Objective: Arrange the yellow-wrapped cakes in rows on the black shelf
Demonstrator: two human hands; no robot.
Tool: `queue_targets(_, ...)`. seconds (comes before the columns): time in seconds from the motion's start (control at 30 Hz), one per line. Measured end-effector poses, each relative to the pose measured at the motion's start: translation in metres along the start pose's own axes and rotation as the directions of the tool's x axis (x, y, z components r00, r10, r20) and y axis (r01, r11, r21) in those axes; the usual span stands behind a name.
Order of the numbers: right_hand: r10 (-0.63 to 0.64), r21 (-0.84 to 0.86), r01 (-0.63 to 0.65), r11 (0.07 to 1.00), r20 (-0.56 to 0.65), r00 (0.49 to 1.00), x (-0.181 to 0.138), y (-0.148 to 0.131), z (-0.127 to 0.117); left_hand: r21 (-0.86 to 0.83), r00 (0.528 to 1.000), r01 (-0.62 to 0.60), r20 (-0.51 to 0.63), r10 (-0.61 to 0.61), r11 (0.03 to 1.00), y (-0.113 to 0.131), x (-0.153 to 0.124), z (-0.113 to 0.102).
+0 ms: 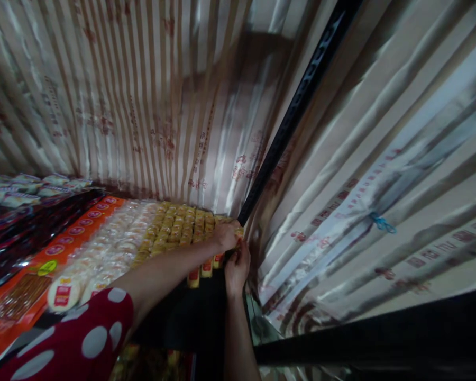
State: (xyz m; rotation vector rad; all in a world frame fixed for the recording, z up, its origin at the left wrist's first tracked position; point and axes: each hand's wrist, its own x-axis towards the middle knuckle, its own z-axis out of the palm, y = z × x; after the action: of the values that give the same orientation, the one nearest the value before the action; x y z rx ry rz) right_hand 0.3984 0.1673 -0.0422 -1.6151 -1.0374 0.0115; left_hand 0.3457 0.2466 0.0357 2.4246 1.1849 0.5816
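Observation:
Small yellow-wrapped snack packets [170,227] lie in tight rows on a dark shelf. My left hand [226,235] reaches across to the far right end of these rows, its fingers closed at a yellow snack packet [240,232]. Just below it, my right hand [238,266] comes up from underneath, fingers bent and pinching the same packet from the near side. The fingertips are partly hidden and dim. Red labels show on the ends of the front packets [193,278].
Left of the yellow rows lie clear-wrapped round white crackers [64,293], an orange snack bag [79,225] and dark glossy packs [35,235]. A black slotted post [293,114] rises beside my hands. Printed plastic sheeting [162,106] hangs behind and to the right, with a blue tie [383,223].

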Motion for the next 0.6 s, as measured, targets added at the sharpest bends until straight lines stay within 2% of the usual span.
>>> queue_targets(0.17,-0.055,-0.025,0.056,0.998,0.027,0.998,-0.004,0.017,0.011,0.079,0.999,-0.030,0.029,0.028,0.996,-0.007,0.003,0.006)
queue_targets(0.47,-0.084,-0.028,0.088,0.996,0.110,0.990,-0.011,0.026,0.020,0.181,0.999,-0.009,-0.034,0.016,0.984,-0.008,0.001,0.013)
queue_targets(0.6,-0.095,-0.067,0.100,0.993,0.080,0.992,-0.013,0.030,0.021,0.167,0.990,-0.089,-0.093,0.106,0.982,-0.010,0.000,0.013)
